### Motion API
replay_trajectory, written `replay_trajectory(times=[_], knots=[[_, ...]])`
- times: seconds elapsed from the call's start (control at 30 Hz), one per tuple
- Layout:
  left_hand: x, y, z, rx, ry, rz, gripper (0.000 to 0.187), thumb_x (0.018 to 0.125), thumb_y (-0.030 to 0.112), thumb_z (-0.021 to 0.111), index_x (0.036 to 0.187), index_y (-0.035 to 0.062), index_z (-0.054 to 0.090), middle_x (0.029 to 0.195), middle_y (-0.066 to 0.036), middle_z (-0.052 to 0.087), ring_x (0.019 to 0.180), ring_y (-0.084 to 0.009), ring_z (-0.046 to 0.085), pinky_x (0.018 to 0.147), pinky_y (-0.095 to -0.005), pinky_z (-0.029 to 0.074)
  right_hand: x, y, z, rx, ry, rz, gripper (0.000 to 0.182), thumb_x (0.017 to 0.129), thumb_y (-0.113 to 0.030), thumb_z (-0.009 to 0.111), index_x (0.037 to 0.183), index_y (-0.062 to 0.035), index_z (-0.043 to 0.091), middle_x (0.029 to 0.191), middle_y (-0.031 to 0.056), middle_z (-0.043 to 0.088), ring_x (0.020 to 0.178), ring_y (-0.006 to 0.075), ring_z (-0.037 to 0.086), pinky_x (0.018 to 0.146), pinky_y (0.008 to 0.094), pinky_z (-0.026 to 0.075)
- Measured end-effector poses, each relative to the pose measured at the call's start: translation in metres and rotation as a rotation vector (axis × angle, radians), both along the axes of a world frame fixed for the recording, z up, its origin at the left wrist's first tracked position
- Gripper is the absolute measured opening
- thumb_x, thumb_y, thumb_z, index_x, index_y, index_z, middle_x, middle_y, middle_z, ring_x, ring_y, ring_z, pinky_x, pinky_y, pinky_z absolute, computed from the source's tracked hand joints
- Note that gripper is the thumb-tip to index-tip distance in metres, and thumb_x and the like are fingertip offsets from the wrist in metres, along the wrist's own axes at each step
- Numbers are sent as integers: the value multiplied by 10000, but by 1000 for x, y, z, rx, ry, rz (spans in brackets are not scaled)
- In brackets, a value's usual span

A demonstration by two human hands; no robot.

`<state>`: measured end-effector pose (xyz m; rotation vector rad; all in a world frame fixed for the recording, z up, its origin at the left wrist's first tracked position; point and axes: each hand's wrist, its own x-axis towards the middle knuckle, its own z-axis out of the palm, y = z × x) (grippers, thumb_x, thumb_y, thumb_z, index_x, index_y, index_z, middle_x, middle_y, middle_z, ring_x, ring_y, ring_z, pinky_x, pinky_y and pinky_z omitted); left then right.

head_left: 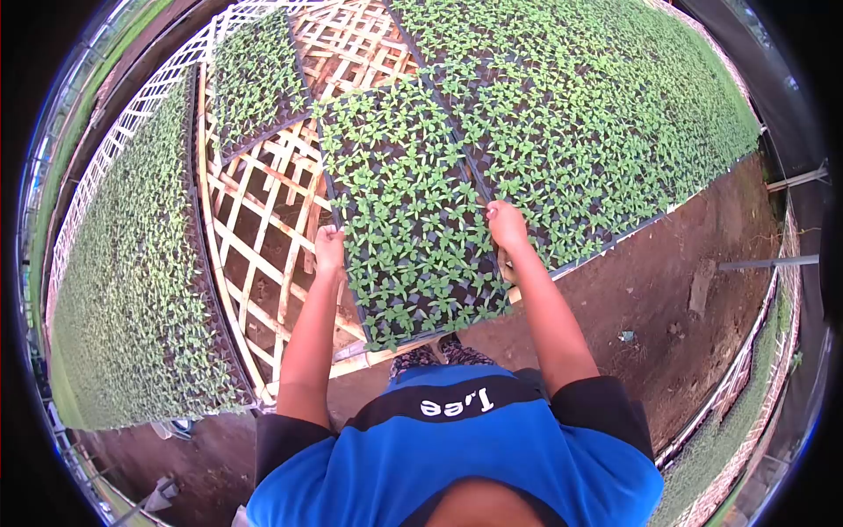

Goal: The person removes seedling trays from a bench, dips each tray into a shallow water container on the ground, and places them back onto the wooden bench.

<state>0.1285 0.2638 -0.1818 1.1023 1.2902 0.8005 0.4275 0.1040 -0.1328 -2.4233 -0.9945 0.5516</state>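
Note:
A black seedling tray full of small green plants lies in front of me, its near edge close to my body. My left hand is closed on the tray's left rim. On the opposite side, my right hand has its fingers curled round the right rim. The fingertips of both hands are partly hidden at the tray edges. Beneath and left of the tray shows a lattice of bamboo slats.
Packed seedling trays cover the bench to the right. Another seedling tray rests on the lattice at the far left. A further bed of seedlings stretches along the left. Bare soil shows at the lower right.

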Motion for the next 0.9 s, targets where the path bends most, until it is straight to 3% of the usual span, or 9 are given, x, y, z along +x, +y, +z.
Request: replay_trajectory(times=[0.13, 0.3, 0.43, 0.47, 0.5, 0.57, 0.7, 0.83, 0.9], knots=[[-1, -3, 10, -36, -3, -11, 69, 754, 83, 536, 792, 72, 480, 705, 13, 486, 639, -73, 426, 600, -212, 352, 8, 25, -39, -67, 123, 11, 269, 734, -123, 470, 970, -40, 567, 921, 173, 576, 855, 321, 551, 751, 368, 424], [20, -5, 34, 21, -127, -30, 104, 758, 105, 562, 729, 95, 462, 676, 31, 475, 608, -56, 412, 569, -204, 344, -1, 39, -34, 185, 275, -85, 335, 732, -151, 560, 1021, 17, 531, 923, 149, 590, 806, 212, 577, 730, 268, 417], [37, -5, 34, 379, 126, 7, 137, 752, 78, 553, 696, 67, 428, 648, 24, 434, 593, -68, 396, 576, -212, 349, -31, 44, 22, 408, -88, 52, 247, 731, -94, 568, 952, 17, 566, 724, 93, 548, 601, 171, 525, 580, 257, 415], [40, -6, 43, 506, 305, 8, 157, 738, 64, 552, 679, 54, 407, 649, -6, 418, 598, -99, 391, 578, -243, 350, -35, 47, 26, 470, -109, 58, 238, 735, -83, 564, 954, 10, 568, 712, 86, 536, 578, 162, 507, 559, 255, 405], [45, -7, 62, 510, 287, 34, 220, 683, 28, 567, 660, 33, 348, 691, -103, 395, 627, -252, 399, 619, -302, 364, -37, 51, 30, 531, -130, 62, 230, 739, -73, 560, 955, 4, 571, 699, 78, 523, 556, 153, 488, 537, 253, 395], [51, 2, 83, 516, 283, 66, 229, 688, 26, 567, 658, 34, 341, 687, -95, 398, 626, -236, 401, 611, -306, 366, -38, 63, 48, 571, -113, 74, 220, 747, -65, 551, 953, 10, 571, 700, 74, 518, 552, 132, 475, 526, 233, 384], [63, 57, 83, 478, 172, 56, 194, 753, 50, 546, 663, 66, 374, 620, 22, 384, 591, -73, 355, 574, -219, 330, -15, 115, 53, 673, -85, 87, 230, 749, -39, 542, 970, 19, 560, 705, 65, 503, 582, 115, 463, 543, 215, 378], [90, 147, 103, 495, 181, 97, 209, 722, 52, 567, 653, 37, 371, 604, -42, 387, 561, -142, 366, 542, -267, 345, 14, 209, 63, 735, -69, 98, 232, 729, -30, 551, 956, 16, 567, 691, 59, 500, 590, 127, 467, 564, 230, 389], [108, 217, 86, 618, 168, 102, 216, 712, 57, 572, 654, 37, 365, 606, -57, 394, 559, -161, 366, 544, -280, 347, 36, 270, 57, 649, -83, 66, 234, 724, -72, 555, 948, -8, 574, 746, 96, 543, 639, 215, 538, 604, 289, 420]])
